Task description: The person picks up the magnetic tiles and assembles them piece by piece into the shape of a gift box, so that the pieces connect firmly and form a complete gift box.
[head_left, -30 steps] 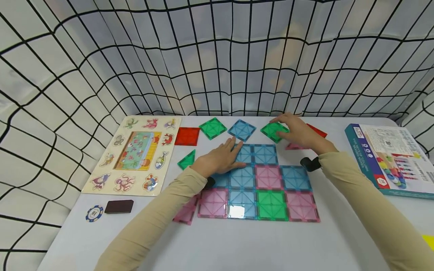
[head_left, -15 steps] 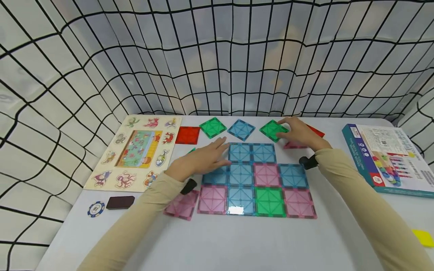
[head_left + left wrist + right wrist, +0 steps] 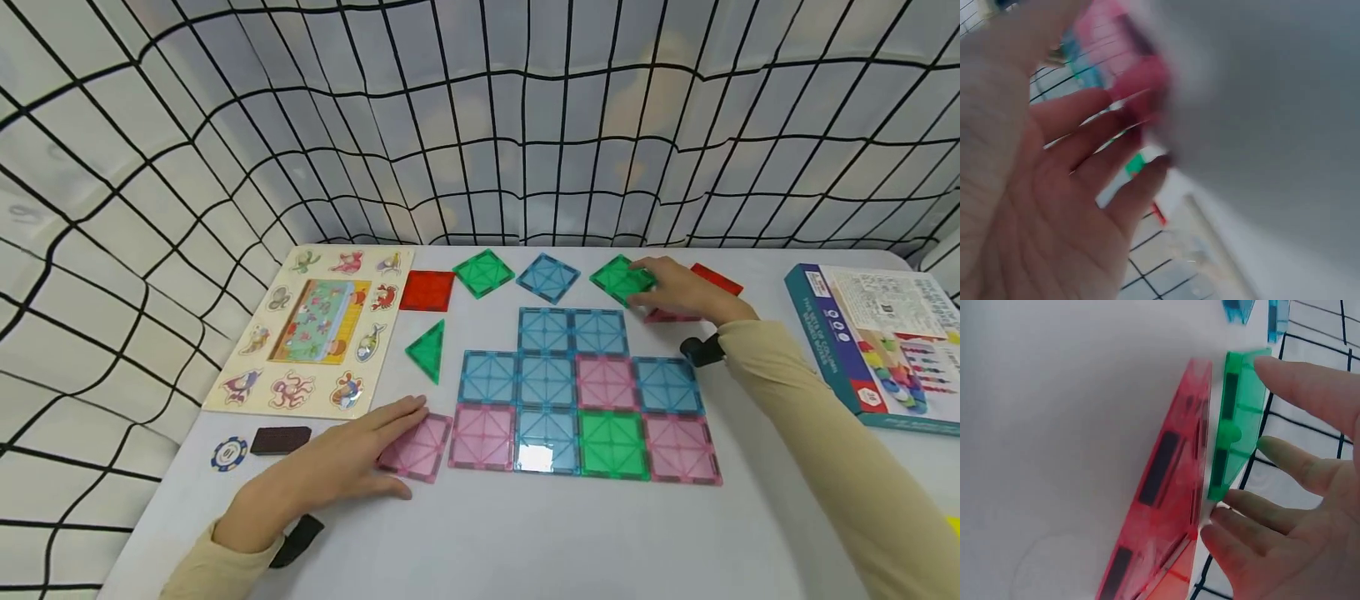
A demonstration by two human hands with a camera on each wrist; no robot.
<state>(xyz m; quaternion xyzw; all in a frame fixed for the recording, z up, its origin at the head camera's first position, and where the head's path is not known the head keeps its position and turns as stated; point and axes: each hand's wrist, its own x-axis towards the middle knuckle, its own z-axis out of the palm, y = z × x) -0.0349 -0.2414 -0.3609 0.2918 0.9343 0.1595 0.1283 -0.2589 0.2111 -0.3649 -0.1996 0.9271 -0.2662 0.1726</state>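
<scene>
My left hand [image 3: 337, 467] reaches over the left corner of a loose pink square magnetic tile [image 3: 423, 450], its fingers extended and thumb apart. The left wrist view is blurred, with fingertips right at the pink tile. At the back, my right hand [image 3: 686, 292] has its fingertips at the edge of a green square tile [image 3: 615, 279], fingers loosely spread. A pink tile [image 3: 1163, 456] lies just beside that green tile in the right wrist view, partly under my right hand in the head view. Between the hands lies a flat joined block of blue, pink and green tiles [image 3: 547, 379].
A green triangle tile [image 3: 427, 352], a red tile [image 3: 426, 291], another green tile [image 3: 483, 273] and a blue tile [image 3: 548, 277] lie around the block. A wooden puzzle board [image 3: 232, 398], poker chip [image 3: 228, 453] and dark block [image 3: 281, 440] are left; a box [image 3: 877, 342] is right.
My left hand has left the joined block and moved left and toward me to the loose pink tile, uncovering the green triangle. My right hand stays at the green tile.
</scene>
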